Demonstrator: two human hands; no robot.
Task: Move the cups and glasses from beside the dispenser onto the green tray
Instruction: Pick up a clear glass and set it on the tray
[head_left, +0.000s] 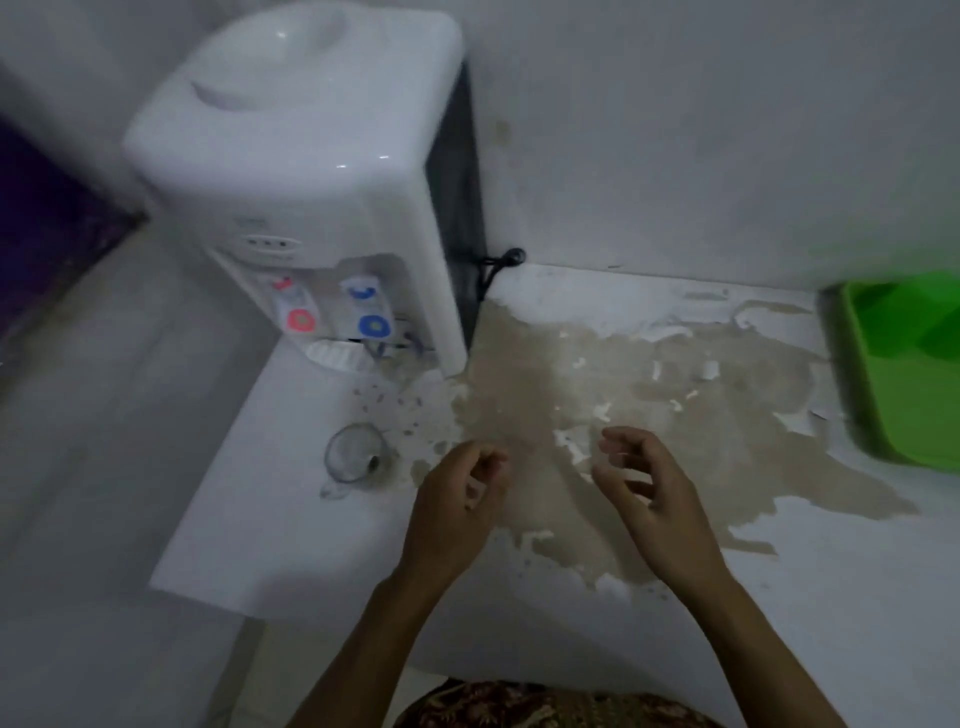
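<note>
One clear glass (355, 453) stands upright on the white counter, just in front of the white water dispenser (322, 176). My left hand (457, 512) hovers a little to the right of the glass, fingers loosely curled and holding nothing. My right hand (652, 499) hangs beside it over the worn brown patch, fingers apart and empty. The green tray (862, 374) sits at the far right edge of the view, partly cut off; what it holds is hidden.
The counter (291, 519) ends at a left edge close to the glass, with grey floor below. A black cable (496, 265) lies behind the dispenser against the white wall. A peeling brown patch (649, 384) covers the counter's middle.
</note>
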